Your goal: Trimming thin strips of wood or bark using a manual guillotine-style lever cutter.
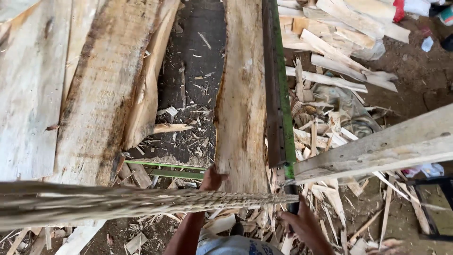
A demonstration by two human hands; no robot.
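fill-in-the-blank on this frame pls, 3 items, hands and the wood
1. The left hand touches the near end of the rough ____ that runs away from the camera.
2. The right hand is nearest the dark handle at the foot of the long ____ metal rail.
3. The ground to the right is littered with wood ____.

Missing words: plank; green; offcuts

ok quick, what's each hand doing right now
left hand: gripping the near end of the wooden slab
right hand: closed around a dark handle
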